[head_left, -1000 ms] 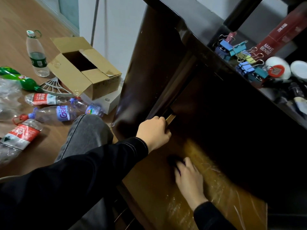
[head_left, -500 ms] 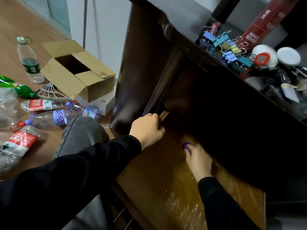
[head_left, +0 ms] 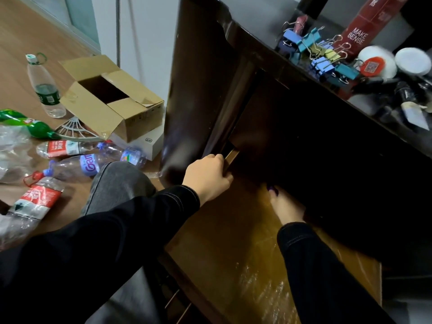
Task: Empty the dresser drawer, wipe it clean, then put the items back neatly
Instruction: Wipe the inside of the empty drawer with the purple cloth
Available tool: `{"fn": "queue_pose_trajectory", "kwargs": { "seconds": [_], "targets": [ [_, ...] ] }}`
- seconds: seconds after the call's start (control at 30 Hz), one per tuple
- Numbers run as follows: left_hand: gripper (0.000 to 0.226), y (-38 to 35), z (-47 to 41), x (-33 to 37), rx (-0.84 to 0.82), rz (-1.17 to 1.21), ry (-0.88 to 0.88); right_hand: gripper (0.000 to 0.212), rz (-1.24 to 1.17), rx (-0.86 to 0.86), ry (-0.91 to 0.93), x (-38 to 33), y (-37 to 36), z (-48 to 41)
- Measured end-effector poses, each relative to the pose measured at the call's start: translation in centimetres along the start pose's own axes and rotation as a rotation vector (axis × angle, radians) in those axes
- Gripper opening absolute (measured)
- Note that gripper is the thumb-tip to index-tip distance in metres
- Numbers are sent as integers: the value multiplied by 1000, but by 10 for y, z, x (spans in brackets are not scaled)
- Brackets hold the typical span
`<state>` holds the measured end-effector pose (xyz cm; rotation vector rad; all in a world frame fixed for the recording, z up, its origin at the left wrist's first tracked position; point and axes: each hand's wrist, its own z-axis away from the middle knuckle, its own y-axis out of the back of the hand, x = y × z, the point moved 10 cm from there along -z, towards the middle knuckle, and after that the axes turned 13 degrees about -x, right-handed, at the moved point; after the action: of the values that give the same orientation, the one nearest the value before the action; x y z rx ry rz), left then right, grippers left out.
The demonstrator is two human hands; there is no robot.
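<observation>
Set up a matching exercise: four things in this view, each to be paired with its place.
1. cardboard box
2. binder clips
3. purple cloth
4. left hand

A. on the dresser top
B. grips the side wall of the drawer
C. on the floor, flaps open
D. inside the drawer, at the tips of the right hand

Pairs: 1-C, 2-A, 3-D, 4-B.

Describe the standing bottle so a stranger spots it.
Find the open cardboard box on the floor left of the dresser. Left of it is a clear bottle with a green label. It alone stands upright; the other bottles lie flat.
</observation>
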<state>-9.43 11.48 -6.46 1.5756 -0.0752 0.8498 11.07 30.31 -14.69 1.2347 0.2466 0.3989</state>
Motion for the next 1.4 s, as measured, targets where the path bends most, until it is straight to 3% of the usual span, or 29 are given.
{"fn": "queue_pose_trajectory", "kwargs": {
  "seconds": [0.17, 0.3, 0.37, 0.43, 0.57, 0.63, 0.73, 0.9, 0.97, 1.13, 1.2, 1.33, 1.4],
  "targets": [
    [30, 0, 1, 1, -17, -4, 1, 35, 111, 153, 319, -33, -17, 87],
    [33, 1, 3, 2, -18, 4, -4, 26, 154, 27, 681, -61, -66, 188],
    [33, 1, 3, 2, -22, 6, -4, 22, 236, 45, 765, -66, -66, 197],
    [32, 0, 2, 1, -24, 6, -1, 24, 264, 75, 692, -62, -52, 167],
    [29, 1, 2, -1, -21, 11, -1, 31, 215, 146, 352, -36, -7, 76],
    [30, 1, 2, 0, -25, 5, -2, 31, 242, 150, 303, -32, 2, 59],
    [30, 0, 1, 0, -13, -3, -4, 28, 262, 119, 440, -44, -15, 87],
    [32, 0, 1, 2, 12, -45, -20, 32, 224, -180, 874, -65, -76, 196],
    [32, -1, 2, 2, 6, -43, -20, 26, 227, -213, 846, -64, -71, 185],
    [32, 3, 6, 2, 9, -28, -23, 22, 180, -59, 513, -43, -18, 113],
    [31, 2, 6, 3, 9, -25, -23, 20, 195, -69, 588, -53, -27, 132],
    [31, 2, 4, 3, 13, -21, -26, 22, 226, -208, 959, -84, -71, 220],
    [31, 1, 4, 3, 8, -20, -26, 24, 259, -281, 1030, -84, -80, 230]
  ]
}}
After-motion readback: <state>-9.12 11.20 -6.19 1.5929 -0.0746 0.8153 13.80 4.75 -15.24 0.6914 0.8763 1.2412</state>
